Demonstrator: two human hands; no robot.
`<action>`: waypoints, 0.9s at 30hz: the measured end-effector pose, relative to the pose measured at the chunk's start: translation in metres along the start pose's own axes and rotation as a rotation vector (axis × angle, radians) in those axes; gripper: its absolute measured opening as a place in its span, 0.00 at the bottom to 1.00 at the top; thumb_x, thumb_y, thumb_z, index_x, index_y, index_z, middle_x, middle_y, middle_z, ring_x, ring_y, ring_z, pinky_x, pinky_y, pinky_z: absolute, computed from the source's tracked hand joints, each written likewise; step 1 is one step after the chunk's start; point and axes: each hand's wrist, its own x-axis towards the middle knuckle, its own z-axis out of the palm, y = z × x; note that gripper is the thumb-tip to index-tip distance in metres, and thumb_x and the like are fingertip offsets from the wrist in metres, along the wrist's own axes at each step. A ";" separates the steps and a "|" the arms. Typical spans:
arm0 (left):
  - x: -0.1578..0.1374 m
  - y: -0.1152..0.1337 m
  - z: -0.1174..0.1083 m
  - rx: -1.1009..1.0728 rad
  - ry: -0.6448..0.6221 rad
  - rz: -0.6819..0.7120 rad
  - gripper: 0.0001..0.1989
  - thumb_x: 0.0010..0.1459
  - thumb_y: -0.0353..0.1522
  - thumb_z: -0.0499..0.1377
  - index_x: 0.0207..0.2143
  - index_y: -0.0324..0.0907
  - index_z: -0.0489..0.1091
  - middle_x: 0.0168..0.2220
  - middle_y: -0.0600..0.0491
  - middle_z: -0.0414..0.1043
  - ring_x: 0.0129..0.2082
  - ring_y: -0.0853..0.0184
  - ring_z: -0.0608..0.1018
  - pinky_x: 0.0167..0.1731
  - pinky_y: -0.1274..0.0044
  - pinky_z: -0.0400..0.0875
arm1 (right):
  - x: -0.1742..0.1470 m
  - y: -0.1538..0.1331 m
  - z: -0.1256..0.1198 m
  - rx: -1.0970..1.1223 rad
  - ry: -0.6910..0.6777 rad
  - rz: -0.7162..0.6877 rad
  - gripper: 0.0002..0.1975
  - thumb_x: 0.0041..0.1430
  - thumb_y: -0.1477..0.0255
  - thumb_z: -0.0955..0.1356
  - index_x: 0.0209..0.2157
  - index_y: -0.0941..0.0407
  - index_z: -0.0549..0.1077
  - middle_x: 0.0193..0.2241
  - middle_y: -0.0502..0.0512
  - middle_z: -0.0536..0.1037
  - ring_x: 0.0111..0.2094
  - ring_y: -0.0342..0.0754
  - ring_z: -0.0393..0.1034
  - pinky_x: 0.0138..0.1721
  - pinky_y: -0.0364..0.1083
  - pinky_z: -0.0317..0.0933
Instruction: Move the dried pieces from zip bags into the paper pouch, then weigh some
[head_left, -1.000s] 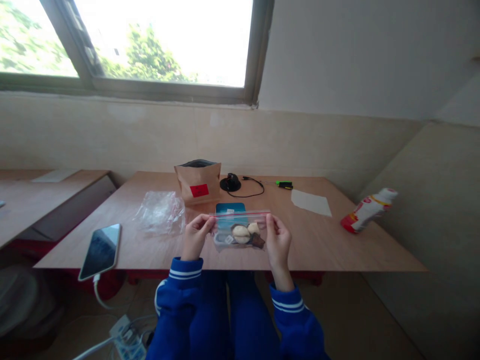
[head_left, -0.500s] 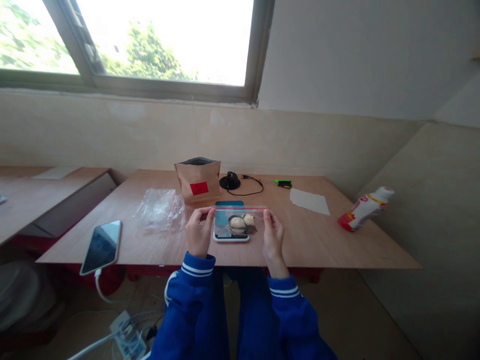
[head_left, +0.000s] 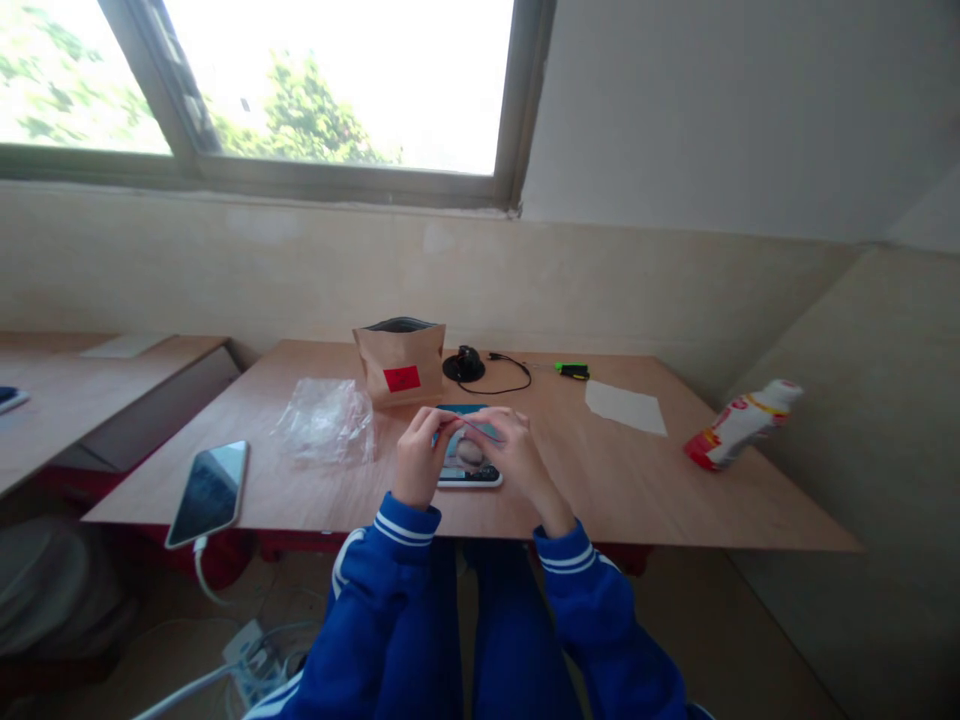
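Observation:
My left hand [head_left: 424,455] pinches the top edge of a clear zip bag [head_left: 470,455] with pale, roundish pieces inside. Close beside it, my right hand [head_left: 512,447] is closed on the same edge, its fingers near the left thumb. The bag hangs over a flat device with a blue top and white rim [head_left: 480,482], partly hidden by my hands. Behind to the left stands a brown paper pouch [head_left: 401,365] with a red label, its mouth open. Left of that lies crumpled clear plastic [head_left: 326,420].
A phone [head_left: 208,492] with a white cable lies at the table's front left. At the back are a black round stand [head_left: 465,365] with a cable and green-black screwdrivers [head_left: 573,370]. A white paper [head_left: 625,407] lies to the right, near a tilted bottle [head_left: 742,425].
My right hand has moved left along the bag's top edge until it meets my left hand. The bag, earlier stretched flat between both hands, is now gathered and mostly covered.

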 end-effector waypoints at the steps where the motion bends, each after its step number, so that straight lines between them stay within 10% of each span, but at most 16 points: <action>1: 0.001 0.000 -0.002 0.002 -0.008 0.006 0.05 0.60 0.31 0.56 0.31 0.42 0.70 0.31 0.55 0.71 0.31 0.71 0.74 0.34 0.81 0.69 | 0.002 -0.001 0.001 0.016 -0.003 0.001 0.05 0.58 0.68 0.68 0.35 0.52 0.77 0.35 0.53 0.80 0.41 0.51 0.71 0.47 0.51 0.58; 15: -0.016 -0.002 -0.002 -0.297 -0.028 -0.247 0.07 0.58 0.35 0.58 0.34 0.42 0.72 0.33 0.53 0.75 0.34 0.68 0.76 0.35 0.77 0.70 | 0.002 -0.007 0.000 0.114 0.092 0.100 0.07 0.56 0.72 0.68 0.25 0.53 0.75 0.26 0.51 0.79 0.33 0.48 0.71 0.44 0.50 0.60; 21: -0.012 -0.001 -0.006 -0.256 -0.001 -0.229 0.07 0.58 0.36 0.57 0.33 0.42 0.72 0.31 0.53 0.74 0.32 0.68 0.75 0.33 0.77 0.69 | 0.003 -0.012 0.002 0.342 -0.043 0.152 0.12 0.56 0.64 0.68 0.41 0.54 0.74 0.39 0.54 0.78 0.40 0.48 0.71 0.43 0.48 0.64; 27: -0.010 0.002 -0.010 -0.198 -0.016 -0.191 0.07 0.58 0.35 0.57 0.32 0.42 0.72 0.30 0.53 0.73 0.31 0.69 0.74 0.31 0.78 0.68 | 0.007 -0.011 0.011 0.381 0.029 0.184 0.06 0.54 0.66 0.69 0.28 0.54 0.74 0.28 0.52 0.77 0.33 0.48 0.71 0.38 0.47 0.64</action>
